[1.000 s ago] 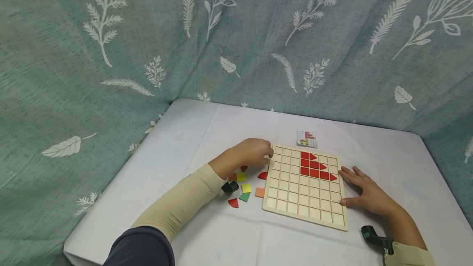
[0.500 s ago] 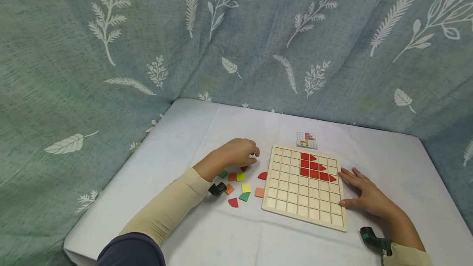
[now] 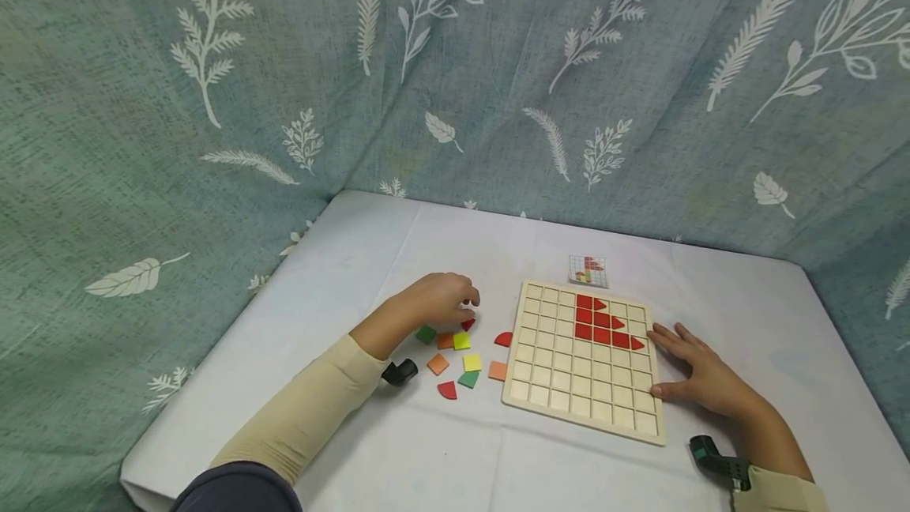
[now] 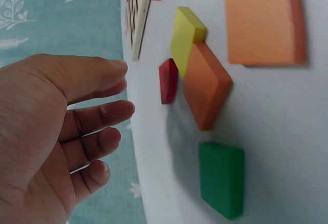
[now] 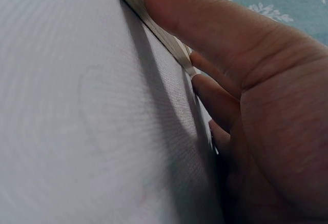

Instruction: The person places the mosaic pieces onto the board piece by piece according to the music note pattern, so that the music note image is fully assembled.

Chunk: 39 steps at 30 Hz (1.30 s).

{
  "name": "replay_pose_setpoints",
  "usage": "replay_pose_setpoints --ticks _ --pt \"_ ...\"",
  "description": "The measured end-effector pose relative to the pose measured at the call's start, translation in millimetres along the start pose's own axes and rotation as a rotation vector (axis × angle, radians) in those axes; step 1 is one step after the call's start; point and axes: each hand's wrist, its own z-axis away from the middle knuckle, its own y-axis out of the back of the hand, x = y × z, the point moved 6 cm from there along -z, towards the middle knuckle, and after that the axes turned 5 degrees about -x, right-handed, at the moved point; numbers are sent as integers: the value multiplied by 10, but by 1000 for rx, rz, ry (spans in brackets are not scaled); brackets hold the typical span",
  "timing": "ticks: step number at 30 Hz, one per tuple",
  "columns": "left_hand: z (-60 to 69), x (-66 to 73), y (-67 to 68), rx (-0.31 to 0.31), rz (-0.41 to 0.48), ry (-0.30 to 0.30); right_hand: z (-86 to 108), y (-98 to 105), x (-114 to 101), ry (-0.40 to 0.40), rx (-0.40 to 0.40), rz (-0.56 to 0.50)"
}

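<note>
My left hand [image 3: 442, 300] hovers over the loose pieces left of the board, fingers bent and nothing between them. Under its fingertips lies a small red piece [image 4: 168, 81], beside a yellow square [image 4: 186, 39] and an orange square [image 4: 206, 86]. A green piece [image 4: 221, 179] lies nearer the wrist. My right hand [image 3: 707, 374] rests with thumb and fingertips against the right edge of the wooden grid board [image 3: 583, 370]. Three rows of red tiles [image 3: 601, 321], each ending in a pointed piece, sit in the board's upper part.
A small printed pattern card [image 3: 588, 270] lies behind the board. Between the left hand and the board are a red quarter-round piece [image 3: 503, 339], an orange square [image 3: 498, 370] and several other pieces. A patterned cloth [image 3: 455, 85] hangs behind the white table [image 3: 398, 449].
My left hand has moved left, away from the board's upper left corner, to above the loose pieces. The right hand stays at the board's edge.
</note>
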Motion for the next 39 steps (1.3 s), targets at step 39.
replay_pose_setpoints --ticks 39 --pt "434 -160 -273 -56 173 -26 11 24 -25 2 -11 3"
